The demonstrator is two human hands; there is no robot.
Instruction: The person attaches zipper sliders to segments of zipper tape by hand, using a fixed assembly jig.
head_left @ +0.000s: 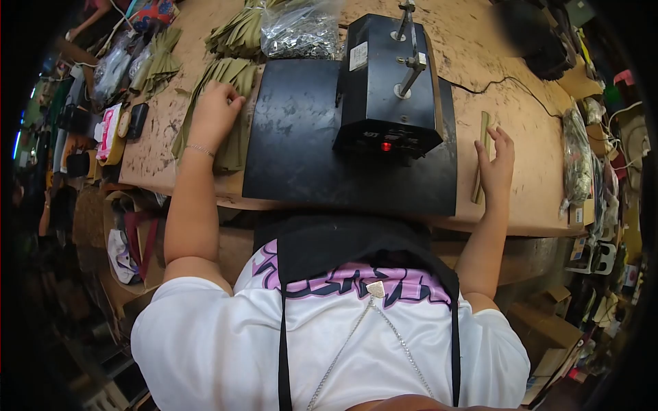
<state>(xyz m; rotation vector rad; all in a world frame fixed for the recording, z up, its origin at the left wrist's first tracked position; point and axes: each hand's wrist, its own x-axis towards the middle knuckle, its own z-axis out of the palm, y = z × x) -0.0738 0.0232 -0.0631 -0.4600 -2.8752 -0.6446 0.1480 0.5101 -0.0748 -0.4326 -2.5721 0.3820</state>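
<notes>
My left hand (216,109) is over a pile of long olive-green strips (235,140), to the left of a black machine. Its fingers are curled in toward the strips, and what they hold is hidden under the hand. On the right, my right hand (498,163) has thumb and fingers apart beside a single olive strip (478,179) lying lengthwise on the table. Between my hands stands the black boxy machine (389,89), with a lit red switch and metal rods on top, on a dark flat sheet (295,130).
A clear plastic bag of shiny metal pieces (301,31) sits behind the sheet, beside more olive strips (236,31). A black cable (504,79) crosses the worn table (541,178) to the right. Plastic bags (579,161) line the right edge. Another person's arm (92,19) shows far left.
</notes>
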